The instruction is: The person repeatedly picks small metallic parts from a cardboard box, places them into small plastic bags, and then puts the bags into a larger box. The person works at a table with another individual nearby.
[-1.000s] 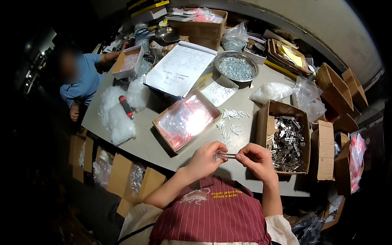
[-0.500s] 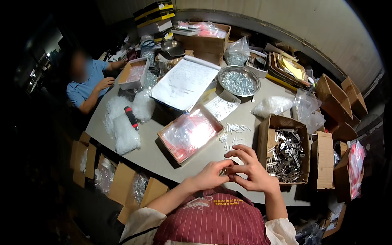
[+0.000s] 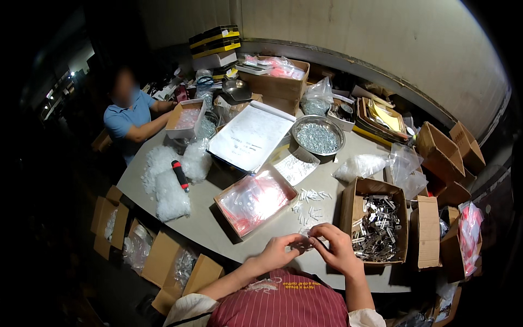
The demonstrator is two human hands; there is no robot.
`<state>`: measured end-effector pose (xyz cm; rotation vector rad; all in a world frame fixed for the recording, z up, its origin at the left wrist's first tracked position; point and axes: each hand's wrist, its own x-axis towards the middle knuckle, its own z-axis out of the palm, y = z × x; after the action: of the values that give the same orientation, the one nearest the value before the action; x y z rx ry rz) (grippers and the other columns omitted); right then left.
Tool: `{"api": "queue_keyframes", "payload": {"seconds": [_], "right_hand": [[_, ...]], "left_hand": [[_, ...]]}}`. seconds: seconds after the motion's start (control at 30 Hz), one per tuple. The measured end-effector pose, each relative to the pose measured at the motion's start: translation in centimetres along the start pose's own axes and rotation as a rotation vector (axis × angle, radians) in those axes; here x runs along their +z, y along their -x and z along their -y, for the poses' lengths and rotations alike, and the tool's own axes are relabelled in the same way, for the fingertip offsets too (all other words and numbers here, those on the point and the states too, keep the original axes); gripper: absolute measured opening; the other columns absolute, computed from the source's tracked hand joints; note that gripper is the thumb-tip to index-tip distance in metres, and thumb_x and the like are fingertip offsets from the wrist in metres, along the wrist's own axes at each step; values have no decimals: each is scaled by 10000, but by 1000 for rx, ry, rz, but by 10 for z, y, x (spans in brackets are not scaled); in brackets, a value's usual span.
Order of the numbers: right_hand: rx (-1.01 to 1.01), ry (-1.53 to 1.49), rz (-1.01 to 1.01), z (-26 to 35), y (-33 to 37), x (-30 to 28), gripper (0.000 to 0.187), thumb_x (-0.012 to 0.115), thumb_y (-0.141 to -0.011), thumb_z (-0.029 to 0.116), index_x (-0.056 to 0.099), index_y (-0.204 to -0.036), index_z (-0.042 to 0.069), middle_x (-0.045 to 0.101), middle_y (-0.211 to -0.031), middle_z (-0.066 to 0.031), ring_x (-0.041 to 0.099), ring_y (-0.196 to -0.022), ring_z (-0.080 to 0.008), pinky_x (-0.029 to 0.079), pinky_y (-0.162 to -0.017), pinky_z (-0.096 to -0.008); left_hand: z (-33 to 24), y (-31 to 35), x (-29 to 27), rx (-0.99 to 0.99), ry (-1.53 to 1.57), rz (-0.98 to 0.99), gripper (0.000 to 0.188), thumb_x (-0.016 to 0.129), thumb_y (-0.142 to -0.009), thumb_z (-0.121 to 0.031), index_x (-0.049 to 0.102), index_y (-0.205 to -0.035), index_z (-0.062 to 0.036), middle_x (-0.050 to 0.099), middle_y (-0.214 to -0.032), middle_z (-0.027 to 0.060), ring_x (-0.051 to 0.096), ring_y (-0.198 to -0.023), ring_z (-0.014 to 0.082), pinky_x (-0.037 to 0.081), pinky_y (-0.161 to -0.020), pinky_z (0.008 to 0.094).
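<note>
In front of my apron, at the table's near edge, my two hands meet. My left hand point(image 3: 280, 253) has its thumb and fingers pinched around something small and partly shiny, mostly hidden by the fingers. My right hand point(image 3: 338, 249) is closed in a pinch right beside it, fingertips close to the left hand's. Just beyond the fingers lie several small white plastic pieces point(image 3: 311, 211), scattered loose. To the right of my right hand stands a cardboard box holding metal clips point(image 3: 379, 226). A shallow box of clear bags with red edges point(image 3: 255, 200) lies left of the white pieces.
Farther back are a steel bowl of small metal parts point(image 3: 317, 138) and a clipboard with papers point(image 3: 251, 136). Bags of clear pieces point(image 3: 172, 196) and a red-black tool point(image 3: 180, 176) lie left. A person in blue point(image 3: 131, 117) sits at the far left. Open cartons point(image 3: 163, 252) flank the table.
The view has tilted up, so the scene sits lower. My right hand's fingers, spread before, have drawn together into a pinch. The person in blue has leaned in, arms reaching toward the white box.
</note>
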<state>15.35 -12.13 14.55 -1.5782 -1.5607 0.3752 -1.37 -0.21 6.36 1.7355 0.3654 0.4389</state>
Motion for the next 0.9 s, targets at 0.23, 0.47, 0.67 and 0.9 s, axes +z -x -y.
{"api": "queue_keyframes", "payload": {"seconds": [0.23,0.47,0.67,0.9], "right_hand": [[-57,55,12,-6,-1,19,140,718,-868,20,651,-991,13,675,-950,-127,686,-782,-299,549,-676,-355],[5,21,27,-5,3,34,195,721,-876,18,641,-1054,16,708,-958,-138,724,-835,-291,572,-709,-355],[39,-69,-58,3,-1,53,202,734,-879,35,630,-1047,-12,688,-933,-167,704,-818,-307,558,-733,-356],[-116,50,-2,1,-7,61,155,714,-870,35,620,-991,13,658,-870,-146,652,-780,-335,513,-687,-408]], "left_hand": [[-20,2,-16,116,-36,-295,155,692,-942,-84,697,-1075,-5,747,-975,96,734,-916,179,564,-825,300],[-21,10,-20,187,-185,-347,110,695,-924,-82,690,-1006,-8,721,-894,110,723,-791,190,554,-712,304],[-23,18,-21,304,-386,-425,55,662,-902,-49,650,-951,-26,684,-848,137,696,-759,301,532,-667,360],[-26,24,-28,329,-354,-449,65,681,-897,-57,651,-945,-24,681,-852,145,689,-772,336,530,-684,382]]}}
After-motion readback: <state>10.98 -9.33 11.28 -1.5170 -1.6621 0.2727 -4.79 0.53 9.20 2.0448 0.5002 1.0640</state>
